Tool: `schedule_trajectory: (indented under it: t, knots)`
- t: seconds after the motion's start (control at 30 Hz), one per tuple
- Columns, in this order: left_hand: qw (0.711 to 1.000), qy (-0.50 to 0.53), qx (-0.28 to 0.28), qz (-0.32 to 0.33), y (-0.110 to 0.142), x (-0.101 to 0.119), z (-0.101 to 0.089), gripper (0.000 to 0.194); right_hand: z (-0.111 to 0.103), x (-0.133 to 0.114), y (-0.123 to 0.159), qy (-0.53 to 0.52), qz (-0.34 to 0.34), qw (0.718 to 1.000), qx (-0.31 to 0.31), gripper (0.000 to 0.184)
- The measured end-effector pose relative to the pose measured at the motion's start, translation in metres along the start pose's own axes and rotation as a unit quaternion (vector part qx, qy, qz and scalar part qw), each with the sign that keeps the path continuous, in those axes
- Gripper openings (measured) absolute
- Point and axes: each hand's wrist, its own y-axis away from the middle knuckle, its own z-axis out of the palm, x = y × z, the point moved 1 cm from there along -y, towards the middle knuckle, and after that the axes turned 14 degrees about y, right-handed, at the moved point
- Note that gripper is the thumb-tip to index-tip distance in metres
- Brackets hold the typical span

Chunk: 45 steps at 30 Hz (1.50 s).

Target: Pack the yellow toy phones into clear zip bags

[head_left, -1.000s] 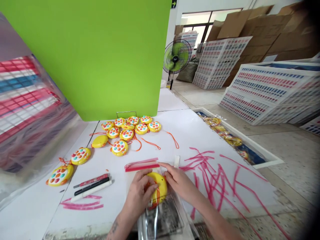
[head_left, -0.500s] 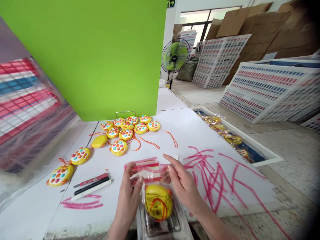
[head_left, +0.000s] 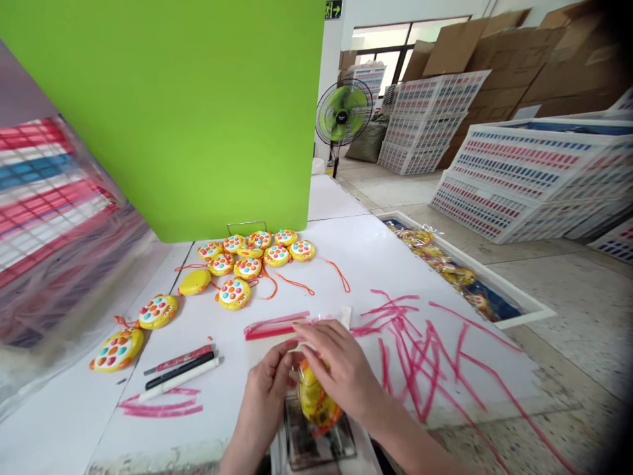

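Note:
A yellow toy in a clear plastic bag (head_left: 316, 399) is tilted between my hands, its orange cord low in the bag. My left hand (head_left: 264, 386) pinches the bag's upper end between thumb and fingers. From the other side, my right hand (head_left: 346, 369) closes on the bag, its fingers over the top of the toy. Below the toy lies a clear plastic tray (head_left: 329, 455) with a dark rectangular frame in it. Farther up the table are several yellow turtle-shaped toys (head_left: 234, 293) with coloured dots and orange cords.
Two pens and a red-handled cutter (head_left: 178, 358) lie on the left of the white table (head_left: 326, 231). A green panel (head_left: 198, 119) stands at the back. A basket of bagged toys (head_left: 534, 313) sits beyond the right edge, with a fan (head_left: 341, 117) behind.
My hands have come together at the bag's top and gripped it. The bagged toy has turned from flat to tilted.

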Motion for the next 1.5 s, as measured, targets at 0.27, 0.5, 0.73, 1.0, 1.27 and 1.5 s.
schedule_trajectory:
  t: [0.27,0.5,0.73,1.0,1.27,1.5]
  knots:
    - [0.964,-0.215,-0.054,0.149,0.006,0.013,0.005,0.028,0.016,-0.015,-0.001,-0.015,-0.017,1.000,-0.006,0.037]
    - [0.997,-0.062,-0.041,0.023,0.000,0.000,-0.003,0.033,-0.004,0.059,0.003,-0.316,0.421,0.845,0.101,0.027]
    - [0.978,0.192,0.002,-0.086,-0.017,-0.036,-0.017,0.054,-0.061,0.131,0.040,-0.261,0.456,0.788,0.320,0.020]
    - [0.974,0.185,-0.004,-0.128,-0.014,-0.024,-0.018,0.057,-0.054,0.105,0.060,-0.162,0.262,0.910,-0.279,0.023]
    - [0.972,0.206,-0.006,-0.111,-0.014,-0.029,-0.019,0.038,-0.035,0.088,0.018,-0.148,0.317,0.918,-0.187,0.030]
    - [0.974,0.204,-0.016,-0.095,-0.014,-0.030,-0.020,0.032,0.020,0.058,0.026,-0.212,0.300,0.879,-0.303,0.031]
